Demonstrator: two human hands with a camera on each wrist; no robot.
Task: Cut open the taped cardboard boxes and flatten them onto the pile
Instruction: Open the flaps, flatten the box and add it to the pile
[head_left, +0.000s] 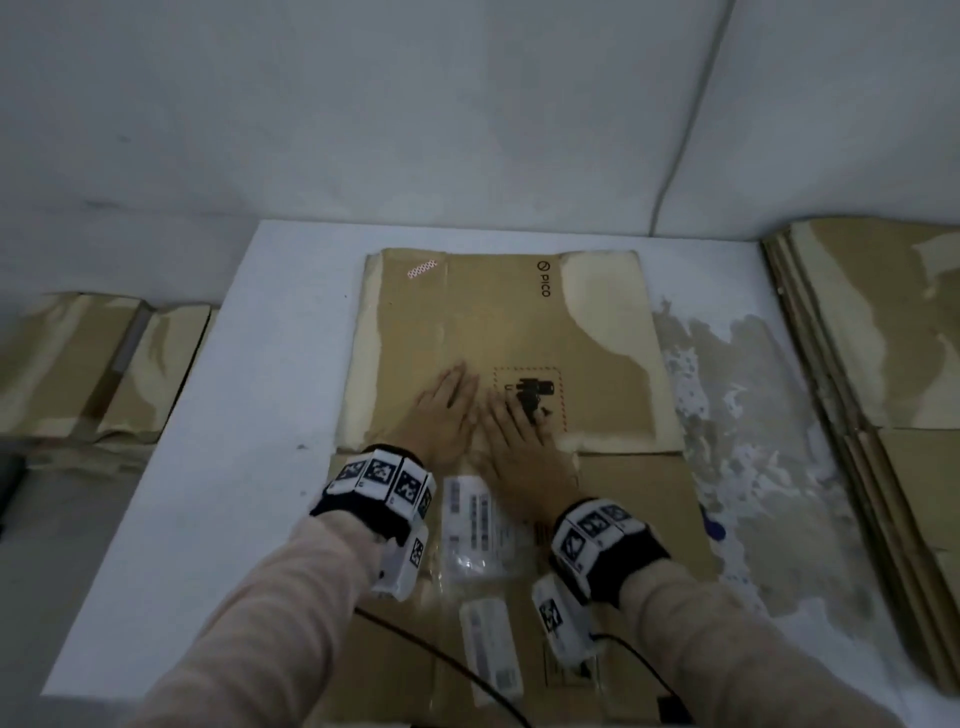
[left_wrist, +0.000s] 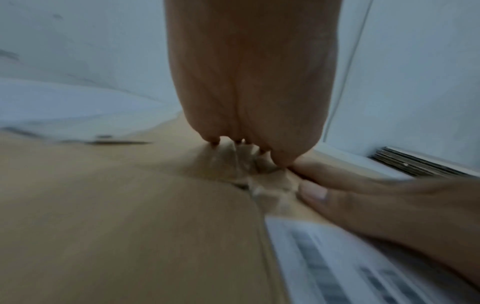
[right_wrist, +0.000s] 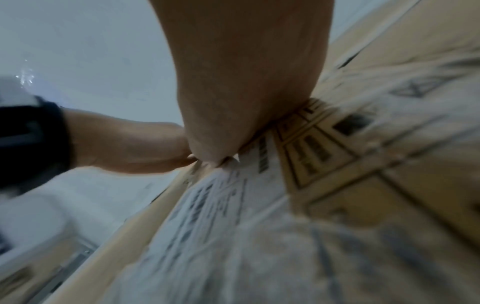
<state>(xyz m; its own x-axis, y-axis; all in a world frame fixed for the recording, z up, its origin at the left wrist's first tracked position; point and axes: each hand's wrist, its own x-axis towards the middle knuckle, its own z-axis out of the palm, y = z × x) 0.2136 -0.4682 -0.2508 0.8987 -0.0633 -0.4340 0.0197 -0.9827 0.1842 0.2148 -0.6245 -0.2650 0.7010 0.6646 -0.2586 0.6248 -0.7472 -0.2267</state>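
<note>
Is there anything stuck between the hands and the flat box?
No. The left hand and right hand lie flat right on the box, fingers straight. Nothing visible sits between them and the cardboard.

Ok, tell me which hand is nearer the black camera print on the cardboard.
Right. The right hand lies flat with fingertips on the black camera print; the left hand presses the cardboard beside it, farther left.

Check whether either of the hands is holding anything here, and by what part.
Nothing is held. The left hand and right hand lie flat, fingers straight, pressing on the middle of the flattened cardboard box.
</note>
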